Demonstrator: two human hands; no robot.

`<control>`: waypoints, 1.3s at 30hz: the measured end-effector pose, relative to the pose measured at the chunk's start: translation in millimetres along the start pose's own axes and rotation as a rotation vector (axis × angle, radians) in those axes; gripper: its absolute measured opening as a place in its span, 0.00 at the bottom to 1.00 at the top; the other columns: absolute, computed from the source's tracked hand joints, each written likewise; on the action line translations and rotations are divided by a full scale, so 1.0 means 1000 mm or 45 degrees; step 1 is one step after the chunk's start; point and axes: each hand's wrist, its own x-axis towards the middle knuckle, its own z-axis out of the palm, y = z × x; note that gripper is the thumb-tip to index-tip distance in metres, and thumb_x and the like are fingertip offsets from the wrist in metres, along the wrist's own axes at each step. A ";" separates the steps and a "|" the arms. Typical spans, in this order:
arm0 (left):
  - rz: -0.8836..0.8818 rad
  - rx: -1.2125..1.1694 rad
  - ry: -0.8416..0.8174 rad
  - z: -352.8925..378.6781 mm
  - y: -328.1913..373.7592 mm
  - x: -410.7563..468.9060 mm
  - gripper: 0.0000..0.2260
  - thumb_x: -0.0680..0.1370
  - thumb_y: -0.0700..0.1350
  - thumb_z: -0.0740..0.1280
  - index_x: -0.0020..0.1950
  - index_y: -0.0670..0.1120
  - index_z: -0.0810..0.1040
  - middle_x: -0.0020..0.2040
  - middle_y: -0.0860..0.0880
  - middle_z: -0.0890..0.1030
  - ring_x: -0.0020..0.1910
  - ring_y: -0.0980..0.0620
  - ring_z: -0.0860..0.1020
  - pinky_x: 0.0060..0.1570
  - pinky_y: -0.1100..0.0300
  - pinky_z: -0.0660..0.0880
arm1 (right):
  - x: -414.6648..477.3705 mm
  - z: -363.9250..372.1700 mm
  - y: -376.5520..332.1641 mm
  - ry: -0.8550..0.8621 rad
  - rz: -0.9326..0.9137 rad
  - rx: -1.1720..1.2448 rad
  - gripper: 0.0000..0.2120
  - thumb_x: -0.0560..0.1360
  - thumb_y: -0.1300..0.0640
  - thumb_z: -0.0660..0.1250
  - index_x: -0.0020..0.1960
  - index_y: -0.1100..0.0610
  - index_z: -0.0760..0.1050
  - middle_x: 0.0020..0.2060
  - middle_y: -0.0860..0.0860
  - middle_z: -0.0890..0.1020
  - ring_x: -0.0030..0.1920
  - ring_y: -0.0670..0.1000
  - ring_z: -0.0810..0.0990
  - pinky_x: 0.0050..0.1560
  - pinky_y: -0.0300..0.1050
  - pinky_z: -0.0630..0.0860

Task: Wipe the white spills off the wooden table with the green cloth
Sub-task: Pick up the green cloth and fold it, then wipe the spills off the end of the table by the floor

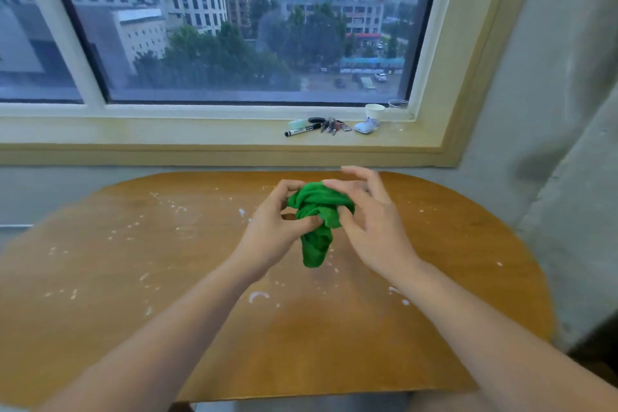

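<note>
A bunched-up green cloth [317, 221] hangs in the air above the middle of the wooden table [451, 244], its lower end dangling. My left hand [272, 227] pinches its left side. My right hand [371, 221] grips its right side with thumb and forefinger, the other fingers spread. White spills dot the tabletop: specks at the left [177, 209], a curved smear near the middle front [257, 296], and drops at the right [399, 294].
Behind the table runs a window sill [167, 134] holding a black marker [302, 130], a bunch of keys [331, 125], a small white case [366, 126] and a paper cup [374, 110]. A grey curtain [568, 144] hangs at the right.
</note>
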 end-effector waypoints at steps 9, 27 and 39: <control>-0.238 -0.157 0.500 -0.168 -0.014 -0.080 0.20 0.71 0.43 0.77 0.62 0.50 0.80 0.57 0.41 0.86 0.55 0.42 0.87 0.54 0.42 0.85 | 0.045 0.174 -0.091 -0.473 -0.474 0.005 0.36 0.76 0.48 0.77 0.80 0.41 0.66 0.78 0.49 0.65 0.74 0.54 0.71 0.63 0.58 0.80; -0.377 0.399 1.012 -0.376 -0.094 -0.196 0.17 0.81 0.59 0.72 0.69 0.61 0.76 0.57 0.57 0.85 0.56 0.59 0.84 0.55 0.55 0.80 | 0.096 0.394 -0.208 -0.802 -0.445 0.305 0.25 0.78 0.53 0.68 0.75 0.42 0.72 0.63 0.45 0.79 0.61 0.49 0.78 0.59 0.53 0.78; -0.498 0.816 0.963 -0.429 -0.197 -0.174 0.20 0.84 0.49 0.67 0.76 0.51 0.72 0.72 0.51 0.74 0.69 0.50 0.75 0.63 0.56 0.70 | 0.081 0.474 -0.220 -0.895 -0.562 -0.253 0.26 0.85 0.44 0.58 0.83 0.41 0.62 0.81 0.49 0.65 0.79 0.54 0.62 0.78 0.57 0.60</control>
